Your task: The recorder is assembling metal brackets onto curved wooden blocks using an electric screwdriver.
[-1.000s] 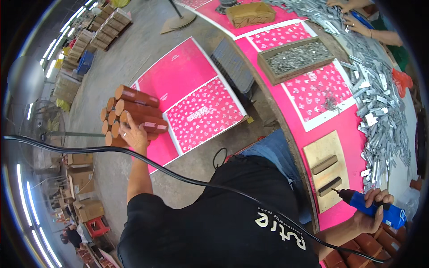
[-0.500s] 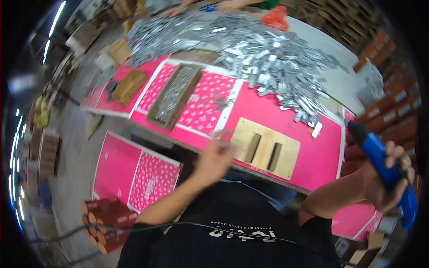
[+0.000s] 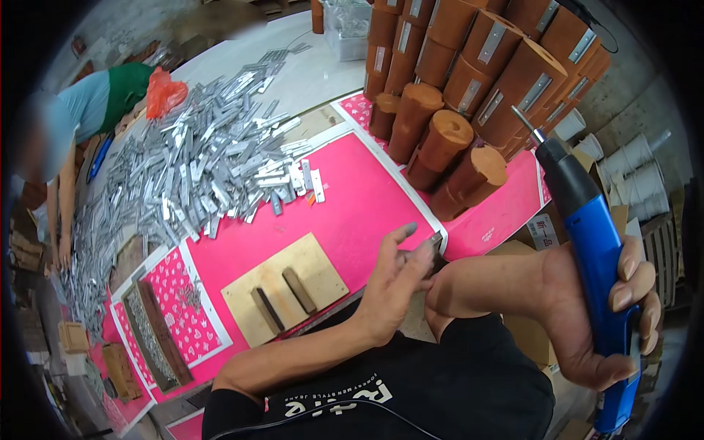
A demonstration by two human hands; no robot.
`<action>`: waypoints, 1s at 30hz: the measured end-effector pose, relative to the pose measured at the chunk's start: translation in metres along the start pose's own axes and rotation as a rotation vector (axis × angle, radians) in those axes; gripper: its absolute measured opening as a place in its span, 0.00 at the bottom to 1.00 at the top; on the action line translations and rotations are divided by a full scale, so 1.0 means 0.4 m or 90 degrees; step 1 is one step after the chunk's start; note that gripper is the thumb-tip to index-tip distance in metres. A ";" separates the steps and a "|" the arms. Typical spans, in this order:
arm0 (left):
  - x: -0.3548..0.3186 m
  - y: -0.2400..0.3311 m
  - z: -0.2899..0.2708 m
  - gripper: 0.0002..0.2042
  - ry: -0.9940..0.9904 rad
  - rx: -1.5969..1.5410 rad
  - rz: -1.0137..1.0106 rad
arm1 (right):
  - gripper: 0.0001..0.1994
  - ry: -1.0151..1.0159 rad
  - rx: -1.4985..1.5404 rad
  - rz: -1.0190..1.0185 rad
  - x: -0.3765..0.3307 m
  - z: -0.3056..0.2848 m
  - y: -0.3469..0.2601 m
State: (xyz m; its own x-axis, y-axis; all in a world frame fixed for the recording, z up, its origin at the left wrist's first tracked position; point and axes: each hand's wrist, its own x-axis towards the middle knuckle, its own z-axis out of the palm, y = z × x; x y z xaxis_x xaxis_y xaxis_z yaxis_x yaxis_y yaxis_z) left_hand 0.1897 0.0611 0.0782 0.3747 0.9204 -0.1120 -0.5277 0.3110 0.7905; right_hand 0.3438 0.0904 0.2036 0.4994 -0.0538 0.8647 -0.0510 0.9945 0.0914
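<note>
My right hand point(image 3: 587, 315) is wrapped around a blue electric screwdriver point(image 3: 595, 238), held upright at the right with its thin bit tilted up and left. My left hand point(image 3: 396, 282) reaches across in front of my right forearm, near the table's edge. Its fingers are partly curled but apart, and I see nothing held in them. Left of this hand lies a pale wooden board point(image 3: 246, 290). Two dark strips point(image 3: 299, 291) are set upright on it. Brown cylinders point(image 3: 449, 134) stand beyond my left hand, some bearing metal plates.
A large heap of flat metal pieces point(image 3: 213, 158) spreads over the far left of the pink-covered table point(image 3: 359, 194). A long trough point(image 3: 170, 350) holds small metal parts. Across the table are another person point(image 3: 103, 99), a red plastic bag point(image 3: 165, 94) and another blue tool point(image 3: 100, 158).
The view has swung right, bringing the brown cylinders into the middle. My left hand has moved from beside the wooden board to its right. The screwdriver stays in my right hand, bit now raised.
</note>
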 end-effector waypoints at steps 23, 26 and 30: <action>0.373 0.079 -0.231 0.31 0.071 0.166 -0.122 | 0.11 -0.057 0.065 -0.053 -0.118 -0.004 0.313; 0.543 0.094 -0.413 0.27 0.292 0.627 0.362 | 0.11 -0.192 0.022 0.128 -0.162 -0.019 0.301; 0.684 0.122 -0.450 0.36 0.231 0.784 0.305 | 0.18 -0.286 -0.060 0.479 -0.287 -0.103 0.257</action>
State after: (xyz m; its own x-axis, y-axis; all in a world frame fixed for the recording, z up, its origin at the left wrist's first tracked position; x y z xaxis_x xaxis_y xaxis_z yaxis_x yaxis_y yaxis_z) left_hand 0.1292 0.3710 -0.0224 0.0295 0.9460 0.3227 0.5358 -0.2875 0.7939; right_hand 0.3168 0.2026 0.0934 -0.0267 0.6076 0.7938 -0.1475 0.7830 -0.6043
